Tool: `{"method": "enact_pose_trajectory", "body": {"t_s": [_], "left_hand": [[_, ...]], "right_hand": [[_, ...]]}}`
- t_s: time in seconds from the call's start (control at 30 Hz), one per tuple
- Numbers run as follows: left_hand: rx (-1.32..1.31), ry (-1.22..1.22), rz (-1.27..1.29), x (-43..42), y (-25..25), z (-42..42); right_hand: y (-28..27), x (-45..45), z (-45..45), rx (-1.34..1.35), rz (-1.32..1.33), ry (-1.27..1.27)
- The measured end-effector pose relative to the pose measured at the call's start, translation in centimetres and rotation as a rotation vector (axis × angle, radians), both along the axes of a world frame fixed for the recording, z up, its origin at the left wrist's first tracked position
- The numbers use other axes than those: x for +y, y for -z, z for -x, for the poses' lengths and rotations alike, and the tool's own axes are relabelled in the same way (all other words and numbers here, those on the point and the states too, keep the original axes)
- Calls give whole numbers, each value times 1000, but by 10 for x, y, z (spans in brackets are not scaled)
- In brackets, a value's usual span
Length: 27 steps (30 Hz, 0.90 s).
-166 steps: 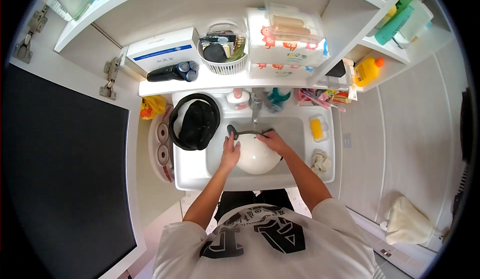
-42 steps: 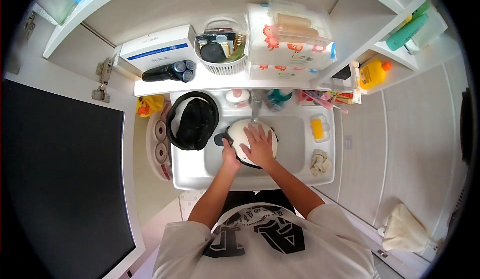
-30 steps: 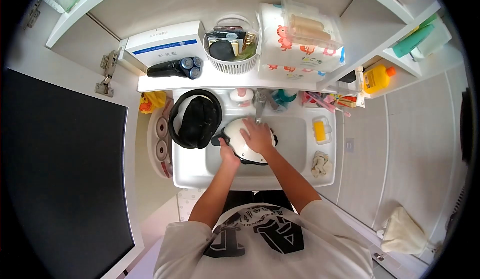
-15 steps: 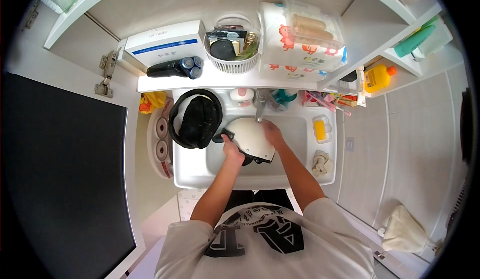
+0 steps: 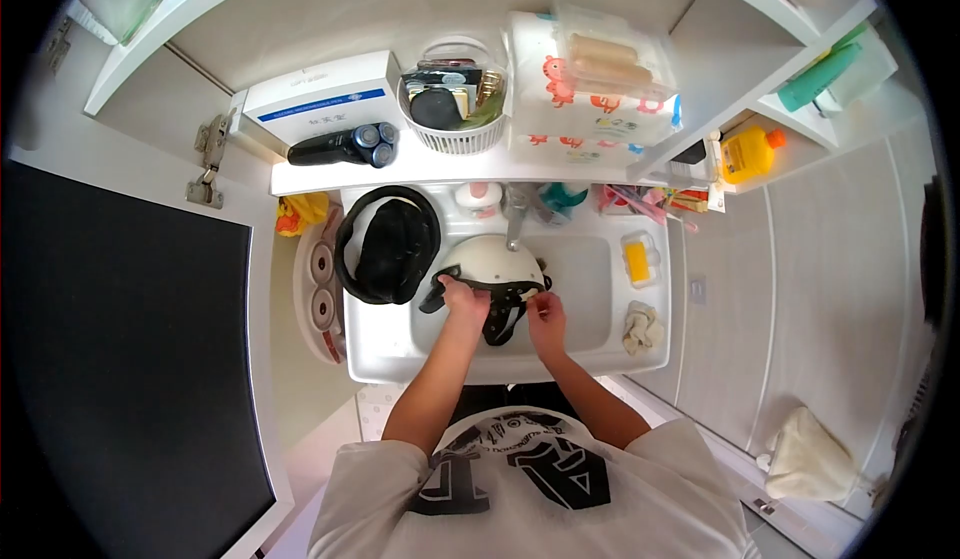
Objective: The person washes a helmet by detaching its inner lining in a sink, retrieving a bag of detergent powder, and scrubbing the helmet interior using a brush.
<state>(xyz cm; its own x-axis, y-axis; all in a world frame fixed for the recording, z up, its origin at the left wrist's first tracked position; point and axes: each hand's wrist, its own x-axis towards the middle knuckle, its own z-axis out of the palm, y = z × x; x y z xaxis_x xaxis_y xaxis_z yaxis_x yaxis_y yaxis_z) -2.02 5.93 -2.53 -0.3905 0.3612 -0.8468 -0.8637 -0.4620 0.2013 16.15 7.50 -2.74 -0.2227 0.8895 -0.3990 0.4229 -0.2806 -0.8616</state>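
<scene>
Two bare hands handle a white helmet (image 5: 490, 260) in the bowl of the washbasin (image 5: 382, 354), left of the bowl's middle, its far side by the tap (image 5: 514, 221). Its shell faces the tap; its dark-edged opening and black straps (image 5: 500, 328) face the near edge. The left hand (image 5: 466, 303) is clamped on the helmet's left side, close to a dark flap (image 5: 435, 296). The right hand (image 5: 546, 325) has its fingers bent in at the right end of the opening; whether they close on anything, I cannot tell.

The step in hand looks like steadying the helmet while working at its edge. I judge that any further move there calls for a firm left hold and the straps kept out of the fingers' way.

A black padded liner (image 5: 388, 246) lies at the basin's far left corner, a yellow bar (image 5: 636, 262) by the right edge, a crumpled cloth (image 5: 642, 328) towards the near right corner.

The blue band on the white box (image 5: 325, 94) carries print too blurred to read. The shirt (image 5: 600, 439) shows big black letters, one apparently an A. No brand is legible.
</scene>
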Motion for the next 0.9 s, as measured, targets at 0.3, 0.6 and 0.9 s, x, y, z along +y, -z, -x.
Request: {"method": "enact_pose_trajectory", "body": {"t_s": [0.3, 0.6, 0.9], "left_hand": [[-91, 18, -61, -5, -1, -7], [144, 629, -93, -10, -27, -21], [432, 1010, 50, -26, -8, -23]], "right_hand": [[19, 5, 25, 509, 586, 96], [1, 31, 42, 336, 375, -42], [-15, 44, 25, 574, 617, -128]]}}
